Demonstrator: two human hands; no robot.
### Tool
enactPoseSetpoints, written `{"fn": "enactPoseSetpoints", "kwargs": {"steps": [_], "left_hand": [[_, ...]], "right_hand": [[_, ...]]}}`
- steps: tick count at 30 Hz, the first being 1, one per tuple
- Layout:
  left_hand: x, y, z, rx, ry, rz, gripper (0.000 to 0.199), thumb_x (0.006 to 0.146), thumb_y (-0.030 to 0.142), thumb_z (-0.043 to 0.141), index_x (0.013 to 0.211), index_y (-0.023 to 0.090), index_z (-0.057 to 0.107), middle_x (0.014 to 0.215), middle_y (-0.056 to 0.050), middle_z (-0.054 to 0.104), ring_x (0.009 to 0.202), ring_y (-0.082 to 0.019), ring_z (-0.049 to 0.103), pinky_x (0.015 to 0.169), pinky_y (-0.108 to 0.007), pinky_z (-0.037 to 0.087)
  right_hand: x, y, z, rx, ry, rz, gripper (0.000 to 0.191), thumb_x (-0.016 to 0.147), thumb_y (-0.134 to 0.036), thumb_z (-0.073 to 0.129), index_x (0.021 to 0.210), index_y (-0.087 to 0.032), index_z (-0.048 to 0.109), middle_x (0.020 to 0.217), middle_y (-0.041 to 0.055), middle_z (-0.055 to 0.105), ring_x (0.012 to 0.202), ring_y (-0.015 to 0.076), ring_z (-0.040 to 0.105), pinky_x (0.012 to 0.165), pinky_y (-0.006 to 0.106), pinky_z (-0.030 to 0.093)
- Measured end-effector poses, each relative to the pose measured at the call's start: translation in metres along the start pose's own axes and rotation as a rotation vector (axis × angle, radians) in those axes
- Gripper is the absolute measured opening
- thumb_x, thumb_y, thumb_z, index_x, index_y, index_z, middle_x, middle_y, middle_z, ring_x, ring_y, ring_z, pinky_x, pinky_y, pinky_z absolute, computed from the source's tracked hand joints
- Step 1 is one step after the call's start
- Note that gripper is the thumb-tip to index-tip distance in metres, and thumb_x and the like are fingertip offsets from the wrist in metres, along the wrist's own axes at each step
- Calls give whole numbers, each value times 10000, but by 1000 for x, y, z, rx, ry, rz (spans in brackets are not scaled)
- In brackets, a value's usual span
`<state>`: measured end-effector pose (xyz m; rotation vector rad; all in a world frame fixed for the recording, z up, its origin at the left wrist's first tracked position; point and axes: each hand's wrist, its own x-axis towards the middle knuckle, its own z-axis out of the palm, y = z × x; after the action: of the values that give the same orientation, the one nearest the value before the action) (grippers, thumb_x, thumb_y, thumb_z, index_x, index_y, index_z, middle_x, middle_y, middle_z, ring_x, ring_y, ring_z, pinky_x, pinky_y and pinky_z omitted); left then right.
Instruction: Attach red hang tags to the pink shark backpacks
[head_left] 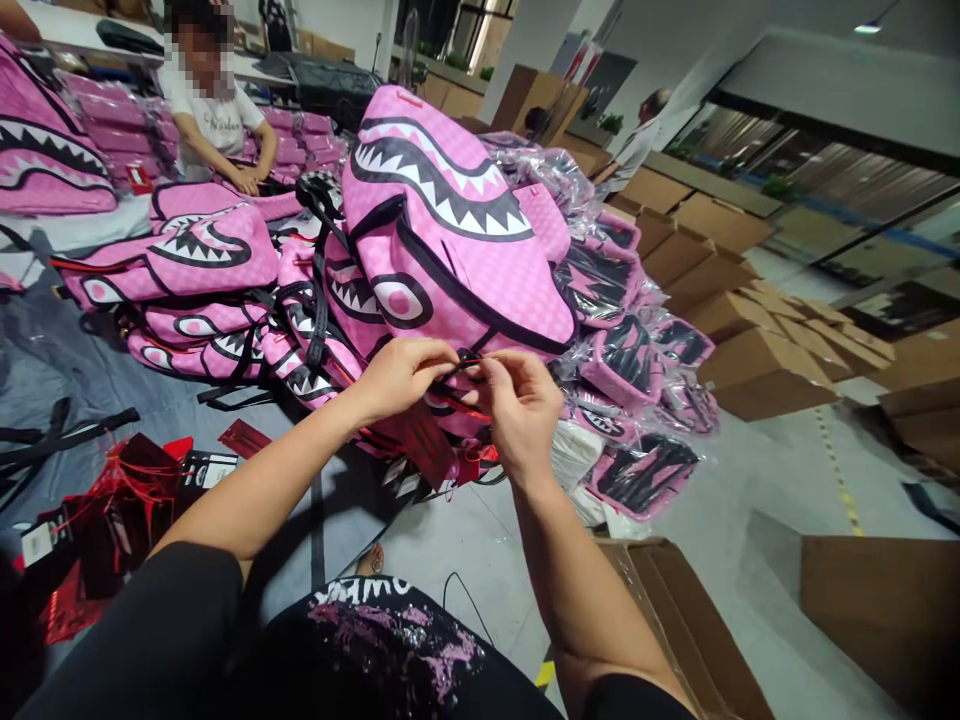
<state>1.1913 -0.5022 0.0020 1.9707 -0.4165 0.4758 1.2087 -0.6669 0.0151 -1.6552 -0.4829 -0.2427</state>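
Observation:
A pink backpack (442, 190) with a black-edged shark mouth and eye leans on a pile of similar bags in front of me. At its lower edge, my left hand (401, 378) pinches a small black loop (468, 356), apparently part of the zip. Close to it on the right, my right hand (523, 405) is closed, thumb against fingers, on a thin red tag cord. Just below the hands hangs a dark red hang tag (429, 445). My fingers partly hide where cord and loop meet.
More pink shark backpacks (217, 250) lie stacked at left, near a heap of red tags (127, 520) on the grey-covered table (292, 540). Plastic-wrapped bags (622, 360) and cardboard boxes (765, 370) stand at right. A co-worker (217, 120) handles bags at the back left.

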Motion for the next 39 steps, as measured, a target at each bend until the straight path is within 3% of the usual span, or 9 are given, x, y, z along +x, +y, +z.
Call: {"fn": "enactPoseSetpoints", "kwargs": {"steps": [4, 7, 9, 12, 14, 19, 23, 33, 39], "left_hand": [[4, -3, -4, -382, -184, -161, 227, 944, 292, 479, 958, 133, 641, 776, -36, 676, 672, -120, 635, 661, -231, 501], [-9, -8, -13, -472, -262, -169, 311, 961, 342, 467, 1142, 130, 604, 890, -81, 709, 820, -157, 684, 771, -280, 540], [-29, -13, -17, -313, -31, -123, 295, 941, 310, 515, 1171, 148, 603, 1008, -96, 709, 955, -170, 674, 859, -296, 528], [-71, -24, -7, 86, 579, -91, 186, 924, 225, 518, 1046, 165, 646, 998, -69, 704, 946, -159, 658, 884, -299, 506], [-101, -33, 12, 233, 724, -90, 162, 909, 171, 504, 966, 167, 656, 832, -27, 695, 774, -130, 647, 780, -264, 511], [-128, -43, 68, 104, 331, -158, 199, 897, 155, 482, 979, 168, 664, 791, -24, 711, 674, -111, 662, 642, -214, 524], [-96, -36, 72, -203, 559, -322, 231, 883, 263, 573, 1092, 168, 599, 945, -57, 710, 801, -127, 682, 630, -200, 555], [-67, -23, 85, -598, 486, -461, 275, 754, 187, 630, 982, 193, 477, 787, 30, 571, 661, -82, 575, 526, -156, 498], [-76, 7, 50, -517, 473, -337, 121, 895, 244, 549, 991, 177, 582, 749, 34, 578, 551, -42, 535, 461, -123, 436]], "right_hand": [[3, -8, 8, 161, 132, -32, 221, 882, -409, 638, 894, -210, 542, 971, 20, 727, 531, 78, 639, 413, 167, 435], [5, -8, 8, 268, 160, -10, 272, 888, -438, 624, 895, -214, 470, 954, 25, 737, 511, 81, 641, 382, 149, 387], [6, -5, 6, 293, 147, 12, 305, 868, -447, 650, 885, -209, 460, 880, 21, 738, 515, 97, 652, 385, 152, 404], [6, 0, 2, 277, 154, 20, 312, 848, -435, 682, 889, -197, 483, 857, 25, 738, 557, 116, 680, 409, 161, 456], [6, 3, 0, 269, 154, 31, 313, 840, -431, 691, 891, -194, 494, 849, 22, 738, 587, 126, 694, 424, 169, 487], [7, 2, 2, 274, 142, 55, 314, 829, -426, 702, 884, -190, 502, 838, 21, 735, 621, 139, 710, 452, 186, 531], [6, 0, 2, 256, 129, 51, 303, 834, -419, 698, 890, -186, 512, 847, 21, 734, 623, 137, 709, 461, 191, 541], [6, 1, -1, 247, 123, 46, 314, 814, -403, 729, 900, -192, 513, 872, 22, 729, 654, 134, 708, 482, 190, 545], [1, -5, 1, 201, 54, -64, 220, 845, -350, 714, 894, -201, 560, 842, 2, 715, 578, 107, 663, 455, 182, 504]]}}
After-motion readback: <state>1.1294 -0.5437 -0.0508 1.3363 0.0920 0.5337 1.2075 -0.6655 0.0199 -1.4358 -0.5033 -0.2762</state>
